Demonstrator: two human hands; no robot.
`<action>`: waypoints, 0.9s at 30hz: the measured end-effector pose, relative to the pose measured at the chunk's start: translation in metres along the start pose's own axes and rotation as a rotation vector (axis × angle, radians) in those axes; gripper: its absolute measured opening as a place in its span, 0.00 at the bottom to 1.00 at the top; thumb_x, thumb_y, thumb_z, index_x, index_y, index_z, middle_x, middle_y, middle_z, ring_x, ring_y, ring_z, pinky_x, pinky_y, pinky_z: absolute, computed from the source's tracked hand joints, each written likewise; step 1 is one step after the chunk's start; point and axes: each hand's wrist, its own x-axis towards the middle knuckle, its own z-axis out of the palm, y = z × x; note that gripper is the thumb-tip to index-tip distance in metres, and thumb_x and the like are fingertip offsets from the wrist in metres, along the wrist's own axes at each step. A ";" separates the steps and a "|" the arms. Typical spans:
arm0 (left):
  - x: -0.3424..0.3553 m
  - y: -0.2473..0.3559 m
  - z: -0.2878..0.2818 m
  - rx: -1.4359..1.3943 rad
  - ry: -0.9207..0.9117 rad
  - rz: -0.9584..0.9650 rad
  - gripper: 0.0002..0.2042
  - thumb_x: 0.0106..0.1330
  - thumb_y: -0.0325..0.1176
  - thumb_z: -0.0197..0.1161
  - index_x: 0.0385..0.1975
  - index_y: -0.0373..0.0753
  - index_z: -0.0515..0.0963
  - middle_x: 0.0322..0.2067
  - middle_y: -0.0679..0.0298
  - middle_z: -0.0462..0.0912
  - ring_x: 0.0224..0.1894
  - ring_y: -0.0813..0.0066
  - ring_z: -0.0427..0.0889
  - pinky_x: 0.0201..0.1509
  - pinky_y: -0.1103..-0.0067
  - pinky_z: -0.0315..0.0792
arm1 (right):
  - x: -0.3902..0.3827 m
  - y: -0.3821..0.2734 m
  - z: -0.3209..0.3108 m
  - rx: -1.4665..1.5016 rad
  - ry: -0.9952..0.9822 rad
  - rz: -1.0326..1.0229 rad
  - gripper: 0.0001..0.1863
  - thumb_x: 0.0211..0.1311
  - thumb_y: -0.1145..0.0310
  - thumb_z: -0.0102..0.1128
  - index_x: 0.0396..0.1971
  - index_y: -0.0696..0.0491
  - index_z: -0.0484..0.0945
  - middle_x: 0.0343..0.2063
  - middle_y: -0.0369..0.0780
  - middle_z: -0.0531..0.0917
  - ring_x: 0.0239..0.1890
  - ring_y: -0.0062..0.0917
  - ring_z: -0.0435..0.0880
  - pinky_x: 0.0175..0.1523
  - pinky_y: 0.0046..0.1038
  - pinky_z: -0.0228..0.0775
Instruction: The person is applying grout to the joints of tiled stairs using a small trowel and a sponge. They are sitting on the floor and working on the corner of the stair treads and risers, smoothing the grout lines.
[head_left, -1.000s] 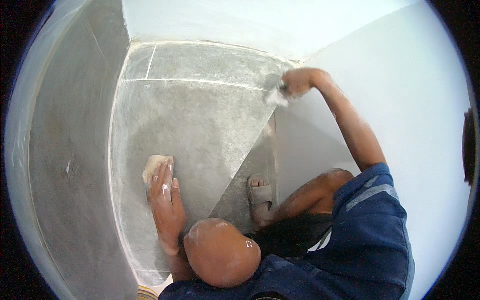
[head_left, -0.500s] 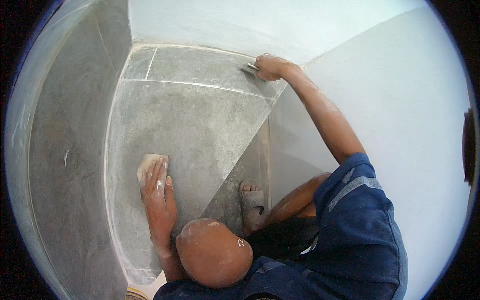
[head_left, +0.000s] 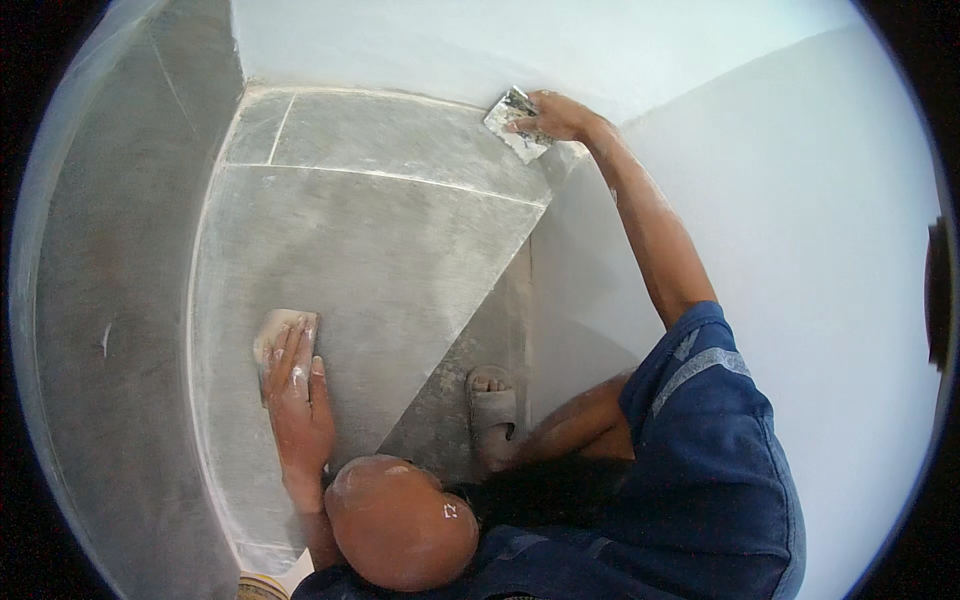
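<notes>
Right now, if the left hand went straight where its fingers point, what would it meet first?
The left hand, on the pale pad, would probably reach the white line across the grey surface first; depth is hard to judge.

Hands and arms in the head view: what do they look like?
Left hand and right hand are bare, no gloves; white residue marks the left. Right arm has a short navy sleeve with a pale grey band. Left sleeve is mostly hidden.
</notes>
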 end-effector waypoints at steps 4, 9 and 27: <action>-0.002 0.001 0.002 0.055 0.013 -0.024 0.21 0.72 0.38 0.40 0.60 0.36 0.68 0.61 0.55 0.68 0.68 0.58 0.59 0.73 0.61 0.45 | 0.006 0.008 0.004 0.001 -0.071 0.084 0.27 0.51 0.46 0.67 0.37 0.57 0.81 0.31 0.44 0.84 0.36 0.31 0.82 0.44 0.35 0.72; 0.002 0.008 0.000 0.034 0.008 -0.010 0.21 0.72 0.38 0.42 0.60 0.37 0.68 0.62 0.56 0.68 0.68 0.58 0.58 0.73 0.61 0.45 | 0.011 0.031 0.007 0.109 -0.125 0.092 0.35 0.46 0.40 0.67 0.41 0.57 0.81 0.35 0.46 0.84 0.38 0.36 0.82 0.46 0.37 0.73; 0.095 0.060 -0.001 -0.040 0.134 0.141 0.20 0.73 0.35 0.41 0.60 0.34 0.66 0.60 0.49 0.68 0.65 0.54 0.63 0.71 0.64 0.51 | -0.087 -0.150 -0.015 0.277 -0.796 -0.755 0.33 0.56 0.47 0.61 0.58 0.51 0.70 0.47 0.45 0.80 0.47 0.34 0.80 0.52 0.39 0.73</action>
